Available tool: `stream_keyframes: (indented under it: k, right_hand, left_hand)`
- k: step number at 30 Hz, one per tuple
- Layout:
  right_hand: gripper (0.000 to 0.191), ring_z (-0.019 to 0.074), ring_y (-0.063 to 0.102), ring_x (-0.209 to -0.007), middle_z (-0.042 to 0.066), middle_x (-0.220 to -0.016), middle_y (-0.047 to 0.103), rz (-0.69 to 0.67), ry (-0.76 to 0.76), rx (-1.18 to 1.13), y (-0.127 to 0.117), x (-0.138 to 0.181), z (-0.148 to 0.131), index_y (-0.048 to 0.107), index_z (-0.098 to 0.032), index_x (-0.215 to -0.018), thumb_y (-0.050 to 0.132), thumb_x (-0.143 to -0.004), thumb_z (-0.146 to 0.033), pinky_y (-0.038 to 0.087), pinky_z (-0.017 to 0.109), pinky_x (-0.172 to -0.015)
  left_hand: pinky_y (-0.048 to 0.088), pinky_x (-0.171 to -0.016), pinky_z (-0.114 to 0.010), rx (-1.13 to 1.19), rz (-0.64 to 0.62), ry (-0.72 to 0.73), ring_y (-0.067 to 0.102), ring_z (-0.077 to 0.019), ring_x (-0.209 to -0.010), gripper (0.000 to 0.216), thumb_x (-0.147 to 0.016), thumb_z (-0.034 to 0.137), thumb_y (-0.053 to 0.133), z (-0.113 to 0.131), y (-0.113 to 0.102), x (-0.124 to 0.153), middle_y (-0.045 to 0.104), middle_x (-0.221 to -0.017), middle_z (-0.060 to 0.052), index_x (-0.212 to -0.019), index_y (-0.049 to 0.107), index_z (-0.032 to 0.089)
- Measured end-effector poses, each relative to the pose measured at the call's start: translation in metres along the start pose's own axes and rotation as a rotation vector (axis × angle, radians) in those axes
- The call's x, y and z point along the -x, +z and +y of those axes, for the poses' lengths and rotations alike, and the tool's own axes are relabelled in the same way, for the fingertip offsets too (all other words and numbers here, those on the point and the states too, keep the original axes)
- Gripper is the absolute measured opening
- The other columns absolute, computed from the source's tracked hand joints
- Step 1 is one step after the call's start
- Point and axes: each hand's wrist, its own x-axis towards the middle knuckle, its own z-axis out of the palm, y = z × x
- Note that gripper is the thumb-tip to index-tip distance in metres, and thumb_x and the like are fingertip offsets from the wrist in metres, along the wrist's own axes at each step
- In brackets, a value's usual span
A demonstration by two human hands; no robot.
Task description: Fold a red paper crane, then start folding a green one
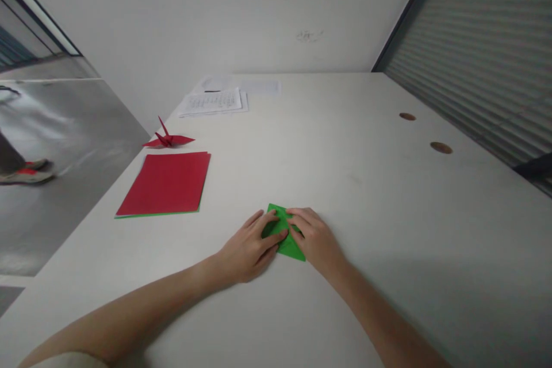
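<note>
A piece of green origami paper (291, 249), folded small into a pointed shape, lies on the white table (366, 195) in front of me. From the left, my left hand (248, 250) holds it down, with thumb and fingers bent onto its surface. My right hand (318, 238) has its fingertips closed on the paper's upper right side, pinching at a fold. Both hands touch the paper and partly cover it, so the exact folds are hidden.
Left on the table lies a stack of red paper sheets (166, 184) with a green edge beneath. Behind it sits a red paper crane (168, 140). Printed papers (211, 102) lie farther back. Two round holes (441, 148) are at the right. A person's shoe (28, 177) shows on the floor.
</note>
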Motion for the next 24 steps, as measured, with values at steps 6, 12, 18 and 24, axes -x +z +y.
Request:
stream_keyframes:
  k: [6,12,18,24]
  right_hand:
    - [0.017,0.022,0.059,-0.099,0.009,-0.104,0.069,-0.049,-0.069,0.034,-0.003,0.0,-0.003,0.066,-0.016,-0.084,0.052,-0.089,-0.008,0.053,0.04,-0.089]
    - [0.018,0.0241,0.06,-0.101,0.011,-0.111,0.069,-0.101,-0.117,0.127,-0.005,0.001,-0.008,0.068,-0.013,-0.091,0.05,-0.09,-0.01,0.054,0.041,-0.087]
    - [0.018,0.0241,0.061,-0.101,0.013,-0.111,0.069,-0.101,-0.114,0.132,-0.004,0.002,-0.008,0.068,-0.011,-0.094,0.051,-0.091,-0.011,0.055,0.041,-0.086]
    - [0.018,0.0228,0.06,-0.103,0.012,-0.108,0.069,-0.112,-0.067,0.035,-0.004,0.001,-0.007,0.068,-0.015,-0.099,0.053,-0.09,-0.012,0.052,0.041,-0.093]
  left_hand:
    - [0.027,-0.115,-0.054,0.002,0.077,-0.017,0.049,-0.0247,-0.129,0.038,-0.094,0.023,0.043,-0.002,0.002,0.001,0.059,-0.127,-0.013,-0.13,0.052,0.016]
    - [0.038,-0.11,-0.047,0.012,0.055,0.035,0.056,-0.0211,-0.121,0.032,-0.095,0.021,0.041,-0.013,-0.003,-0.003,0.063,-0.124,-0.012,-0.123,0.057,0.015]
    - [0.046,-0.104,-0.043,0.04,0.076,0.018,0.058,-0.021,-0.115,0.023,-0.092,0.016,0.045,-0.017,-0.007,-0.007,0.059,-0.123,-0.012,-0.108,0.062,0.016]
    - [0.051,-0.095,-0.041,-0.05,0.055,0.039,0.059,-0.0233,-0.114,0.039,-0.088,0.013,0.046,-0.017,-0.006,-0.017,0.056,-0.129,-0.015,-0.127,0.049,0.012]
